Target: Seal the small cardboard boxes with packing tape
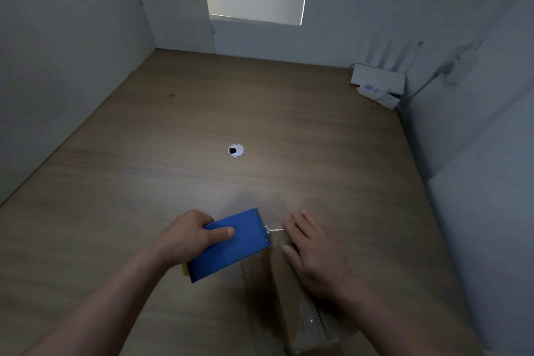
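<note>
Where the cardboard box [284,292] lies: lower right of centre on the wooden table [173,153], a long narrow shape running down to the bottom edge of the frame.
Right hand [315,257]: released, fingers straight and flat on the box's upper end, hiding much of that end.
Left hand [185,237]: clenched round the blue tape dispenser [231,243], thumb across its upper face, lower centre, just left of the box.
Packing tape [273,230]: a short clear strip from the dispenser's upper right corner to the box's far end, beside the right fingertips.
Yellow part [183,269]: peeps out under the dispenser's lower left corner; what it is cannot be told.
Cable grommet [236,150]: mid-frame, well apart from both hands.
Router [378,78]: white, antennas upright, upper right, against the back wall.
Wall plug [453,66]: far upper right, cable hanging down.
Partition walls [72,52]: pale, closing the table at left, back and right.
</note>
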